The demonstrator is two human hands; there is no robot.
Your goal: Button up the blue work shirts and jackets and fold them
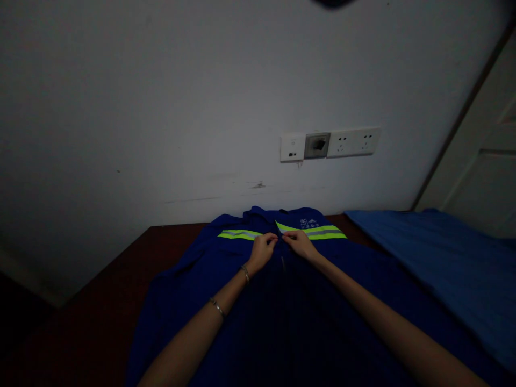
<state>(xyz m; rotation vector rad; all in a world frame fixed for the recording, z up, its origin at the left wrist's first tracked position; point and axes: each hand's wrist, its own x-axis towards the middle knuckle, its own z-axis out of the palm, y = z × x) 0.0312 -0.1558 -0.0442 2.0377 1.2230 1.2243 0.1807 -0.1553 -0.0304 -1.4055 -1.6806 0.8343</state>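
Note:
A dark blue work jacket lies spread out, its collar toward the wall. A yellow-green reflective band crosses its chest, with a pale printed logo above the band on the right. Over the front opening, my left hand pinches the jacket's edge with thumb and fingertips. Just to the right, my right hand is closed the same way on the other front edge, by the band. The fingertips of both hands are close together. Whether they hold a fastener there is too dark to tell. Two bracelets circle my left forearm.
Under the jacket is a dark reddish-brown table. A lighter blue cloth lies at the right. Behind stands a pale wall with a socket panel and a grey switch plate. A panelled door is at the far right.

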